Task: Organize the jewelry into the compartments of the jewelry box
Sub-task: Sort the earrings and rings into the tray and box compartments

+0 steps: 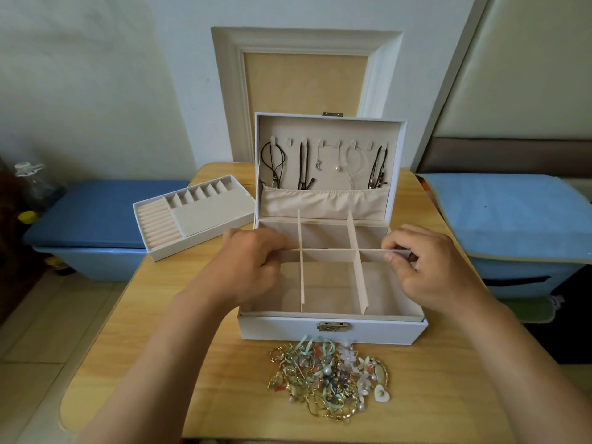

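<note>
The left hand pinched the left end of the long divider strip and the right hand pinched its right end, the crossed insert spanning the open jewelry box. Necklaces hung inside the raised lid. The jewelry lay heaped on the table just in front of the box. A ring tray sat to the box's left.

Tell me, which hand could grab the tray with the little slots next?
Probably the left hand: it grips the divider on the side where the tray lies, left of the jewelry box. The right hand holds the divider's other end and would have to cross over the box.
</note>
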A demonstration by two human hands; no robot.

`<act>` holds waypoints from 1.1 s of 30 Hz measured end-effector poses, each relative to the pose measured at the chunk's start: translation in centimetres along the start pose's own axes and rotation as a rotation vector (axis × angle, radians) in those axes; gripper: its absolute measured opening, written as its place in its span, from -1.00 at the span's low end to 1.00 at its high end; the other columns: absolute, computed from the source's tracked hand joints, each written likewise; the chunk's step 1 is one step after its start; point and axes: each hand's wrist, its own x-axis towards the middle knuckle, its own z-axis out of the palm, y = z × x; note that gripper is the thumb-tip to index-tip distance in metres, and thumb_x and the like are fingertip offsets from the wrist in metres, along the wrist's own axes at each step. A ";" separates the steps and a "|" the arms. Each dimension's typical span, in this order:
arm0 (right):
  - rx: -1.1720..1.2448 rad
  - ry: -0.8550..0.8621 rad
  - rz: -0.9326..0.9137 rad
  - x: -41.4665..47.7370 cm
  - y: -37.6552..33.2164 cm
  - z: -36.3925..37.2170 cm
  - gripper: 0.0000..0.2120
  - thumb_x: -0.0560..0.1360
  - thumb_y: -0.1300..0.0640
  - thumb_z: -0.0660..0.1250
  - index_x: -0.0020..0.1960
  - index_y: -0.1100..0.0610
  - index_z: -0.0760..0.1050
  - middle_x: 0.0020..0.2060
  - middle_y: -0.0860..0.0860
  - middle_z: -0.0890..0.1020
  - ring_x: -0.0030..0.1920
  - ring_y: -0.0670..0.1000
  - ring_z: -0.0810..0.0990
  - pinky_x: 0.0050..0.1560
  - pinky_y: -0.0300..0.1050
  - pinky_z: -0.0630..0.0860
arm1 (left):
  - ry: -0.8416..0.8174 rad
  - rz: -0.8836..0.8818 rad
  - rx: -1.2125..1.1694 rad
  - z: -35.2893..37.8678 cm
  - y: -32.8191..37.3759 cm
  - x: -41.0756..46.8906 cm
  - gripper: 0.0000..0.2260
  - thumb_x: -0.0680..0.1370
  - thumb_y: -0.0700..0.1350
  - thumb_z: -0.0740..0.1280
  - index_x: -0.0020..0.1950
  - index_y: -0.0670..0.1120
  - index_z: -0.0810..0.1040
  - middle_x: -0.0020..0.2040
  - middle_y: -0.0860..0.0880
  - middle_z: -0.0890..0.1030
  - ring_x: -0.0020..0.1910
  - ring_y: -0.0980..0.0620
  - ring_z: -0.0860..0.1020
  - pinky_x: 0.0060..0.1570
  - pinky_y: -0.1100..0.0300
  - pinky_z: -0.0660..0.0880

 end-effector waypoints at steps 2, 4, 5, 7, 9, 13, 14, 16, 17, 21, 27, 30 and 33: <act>0.009 0.001 0.006 0.1 0.0 -0.1 -0.79 0.42 0.39 0.41 -0.22 0.10 0.51 -0.31 -0.12 0.49 -0.26 -0.09 0.47 -0.29 -0.26 0.34 | -0.014 -0.010 -0.003 0.1 0.1 0.0 -0.64 0.39 -0.20 0.16 0.01 0.07 0.66 -0.17 0.08 0.62 -0.14 0.06 0.56 0.05 -0.14 0.48; 0.010 -0.007 0.011 0.1 0.1 -0.1 -0.78 0.42 0.39 0.40 -0.22 0.10 0.51 -0.31 -0.11 0.50 -0.26 -0.08 0.47 -0.29 -0.27 0.33 | -0.019 -0.016 0.004 0.1 0.3 0.1 -0.64 0.38 -0.20 0.16 0.00 0.06 0.67 -0.18 0.08 0.62 -0.14 0.05 0.56 0.06 -0.12 0.47; 0.010 -0.014 0.015 0.1 0.1 0.0 -0.78 0.42 0.40 0.40 -0.22 0.10 0.51 -0.31 -0.11 0.50 -0.26 -0.08 0.47 -0.29 -0.26 0.33 | -0.018 -0.018 0.004 0.0 0.4 0.1 -0.63 0.38 -0.20 0.16 0.00 0.06 0.67 -0.19 0.08 0.62 -0.14 0.05 0.56 0.07 -0.10 0.47; 0.009 -0.025 0.024 0.1 0.1 0.0 -0.79 0.42 0.39 0.40 -0.22 0.10 0.51 -0.31 -0.11 0.50 -0.26 -0.07 0.48 -0.29 -0.24 0.34 | -0.010 -0.016 0.010 -0.1 0.5 0.1 -0.65 0.38 -0.20 0.16 -0.02 0.06 0.66 -0.22 0.07 0.62 -0.16 0.06 0.55 0.08 -0.09 0.45; 0.003 -0.030 0.027 0.1 0.2 0.0 -0.80 0.42 0.38 0.40 -0.21 0.10 0.52 -0.30 -0.11 0.50 -0.26 -0.07 0.48 -0.30 -0.22 0.35 | 0.001 -0.010 0.077 -0.1 0.8 0.2 -0.68 0.37 -0.17 0.14 -0.07 0.02 0.64 -0.28 0.05 0.59 -0.22 0.07 0.51 0.15 -0.09 0.38; -0.041 -0.012 0.014 0.2 -0.3 -0.2 -0.89 0.43 0.25 0.33 -0.23 0.08 0.49 -0.31 -0.11 0.49 -0.26 -0.08 0.47 -0.31 -0.08 0.43 | -0.006 -0.038 0.264 0.1 2.0 0.3 -0.65 0.41 -0.01 0.04 0.01 0.04 0.56 -0.24 0.07 0.60 -0.15 0.08 0.50 0.25 -0.01 0.19; -0.062 -0.016 0.011 0.3 -0.6 -0.2 -0.91 0.43 0.18 0.26 -0.25 0.07 0.47 -0.32 -0.12 0.48 -0.26 -0.06 0.46 -0.30 -0.07 0.41 | 0.003 -0.034 0.279 0.2 2.2 0.3 -0.65 0.43 0.03 0.01 0.06 0.06 0.51 -0.21 0.08 0.62 -0.12 0.07 0.52 0.25 -0.01 0.18; -0.104 -0.031 0.010 0.5 -1.1 -0.4 -0.86 0.39 0.07 0.14 -0.25 0.05 0.45 -0.35 -0.16 0.43 -0.27 -0.04 0.43 -0.24 -0.10 0.35 | 0.019 -0.003 0.268 0.4 2.7 0.3 -0.63 0.47 0.10 -0.01 0.18 0.06 0.41 -0.16 0.07 0.65 -0.07 0.05 0.56 0.25 -0.01 0.19; -0.120 -0.040 0.022 0.6 -1.4 -0.4 -0.84 0.39 0.04 0.12 -0.23 0.04 0.45 -0.36 -0.19 0.41 -0.28 -0.05 0.42 -0.20 -0.10 0.33 | 0.014 0.011 0.252 0.6 2.8 0.3 -0.61 0.50 0.14 -0.01 0.26 0.07 0.36 -0.12 0.07 0.67 -0.03 0.05 0.58 0.25 -0.02 0.20; -0.193 -0.073 0.081 0.7 -2.4 -0.6 -0.68 0.48 -0.12 0.17 0.04 0.06 0.54 -0.31 -0.28 0.41 -0.22 -0.09 0.47 -0.06 -0.04 0.39 | -0.007 0.046 0.280 1.1 3.1 0.4 -0.57 0.56 0.22 0.04 0.34 0.12 0.41 -0.02 0.10 0.67 0.06 0.03 0.58 0.23 -0.01 0.30; -0.232 -0.286 0.143 0.7 -3.9 -0.1 -0.35 0.47 -0.35 -0.01 0.45 -0.09 0.39 0.24 -0.13 0.58 0.26 -0.06 0.49 0.20 0.08 0.39 | 0.002 0.058 0.293 2.0 3.1 0.7 -0.66 0.55 0.10 0.06 0.03 0.02 0.58 -0.12 0.04 0.63 -0.14 -0.06 0.56 -0.13 0.11 0.40; -0.199 -0.303 0.163 0.9 -4.2 0.3 -0.30 0.44 -0.34 -0.03 0.45 -0.05 0.40 0.22 -0.12 0.56 0.26 -0.06 0.48 0.24 0.08 0.38 | -0.019 0.045 0.284 2.0 3.1 0.8 -0.67 0.55 0.09 0.05 0.00 0.02 0.57 -0.16 0.02 0.64 -0.18 -0.07 0.56 -0.15 0.09 0.48; -0.208 -0.287 0.150 1.0 -4.5 0.6 -0.38 0.43 -0.26 0.03 0.38 -0.02 0.44 0.17 -0.13 0.56 0.20 -0.06 0.50 0.20 0.04 0.37 | -0.048 0.019 0.300 1.8 3.2 1.0 -0.70 0.55 0.08 0.06 -0.01 0.02 0.56 -0.20 0.01 0.63 -0.21 -0.08 0.56 -0.19 0.08 0.49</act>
